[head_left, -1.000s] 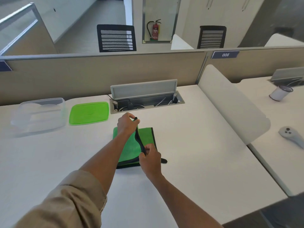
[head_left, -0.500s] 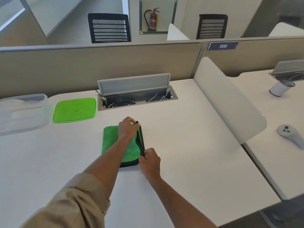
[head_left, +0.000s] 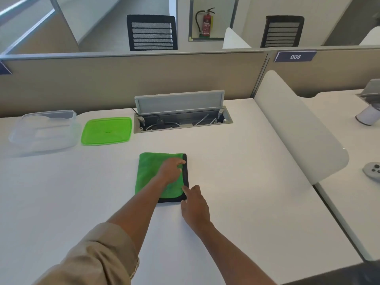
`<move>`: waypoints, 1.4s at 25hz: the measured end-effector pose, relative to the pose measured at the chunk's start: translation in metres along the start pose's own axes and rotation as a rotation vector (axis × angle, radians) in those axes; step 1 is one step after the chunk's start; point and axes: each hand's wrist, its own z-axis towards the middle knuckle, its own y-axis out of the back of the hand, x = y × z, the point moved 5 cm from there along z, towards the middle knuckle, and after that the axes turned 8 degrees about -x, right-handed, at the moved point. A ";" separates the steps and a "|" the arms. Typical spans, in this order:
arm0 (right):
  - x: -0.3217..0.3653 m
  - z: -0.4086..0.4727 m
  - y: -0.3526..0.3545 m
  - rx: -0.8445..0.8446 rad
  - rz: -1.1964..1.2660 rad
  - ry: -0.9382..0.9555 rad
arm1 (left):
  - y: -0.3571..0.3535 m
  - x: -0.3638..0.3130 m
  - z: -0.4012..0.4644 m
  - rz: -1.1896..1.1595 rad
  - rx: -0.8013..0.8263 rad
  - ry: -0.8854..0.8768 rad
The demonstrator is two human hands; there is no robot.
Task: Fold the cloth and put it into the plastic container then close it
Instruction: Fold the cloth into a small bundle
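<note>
Left hand (head_left: 170, 169) fingers spread flat on folded cloth (head_left: 150, 171); right hand (head_left: 194, 204) fingers loose (touching its corner).

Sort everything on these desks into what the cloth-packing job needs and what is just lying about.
Belongs to the job:
folded green cloth with black edging
clear plastic container
flat green plastic lid
left hand and right hand, both on the cloth

Just lying about:
white cup on the neighbouring desk
grey handheld controller
open cable tray
</note>
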 end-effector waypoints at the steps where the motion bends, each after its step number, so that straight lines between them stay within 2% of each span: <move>1: 0.000 0.000 0.000 0.002 -0.021 0.009 | 0.003 0.002 -0.005 -0.001 0.002 -0.029; 3: 0.001 0.000 0.003 -0.023 -0.077 0.041 | 0.010 0.014 -0.020 0.073 -0.041 -0.093; 5: 0.006 0.000 0.006 -0.093 -0.171 0.126 | 0.021 0.032 -0.036 0.312 -0.176 -0.174; 7: 0.013 -0.001 0.006 -0.134 -0.245 0.249 | 0.033 0.054 -0.051 0.486 -0.277 -0.141; 8: 0.017 -0.003 0.003 -0.118 -0.268 0.310 | 0.037 0.068 -0.057 0.511 -0.272 -0.092; 12: 0.014 -0.007 -0.012 0.044 -0.302 0.387 | 0.026 0.105 -0.064 0.486 -0.002 0.080; 14: 0.008 -0.006 -0.013 0.070 -0.324 0.388 | 0.026 0.106 -0.064 0.484 0.054 0.097; 16: 0.008 -0.004 -0.011 0.080 -0.337 0.416 | 0.032 0.101 -0.068 0.485 0.038 0.062; 19: 0.012 0.002 -0.003 0.083 -0.367 0.460 | 0.041 0.093 -0.087 0.421 -0.099 -0.182; 22: 0.015 0.005 0.000 0.083 -0.382 0.456 | 0.043 0.105 -0.116 0.404 -0.094 -0.337; 26: 0.018 0.006 0.001 0.050 -0.402 0.450 | 0.041 0.119 -0.127 0.483 -0.051 -0.325; 33: 0.020 0.002 0.002 0.026 -0.451 0.494 | 0.041 0.093 -0.144 0.612 -0.223 -0.424; 35: 0.022 0.001 0.002 0.021 -0.457 0.499 | 0.040 0.092 -0.142 0.640 -0.178 -0.356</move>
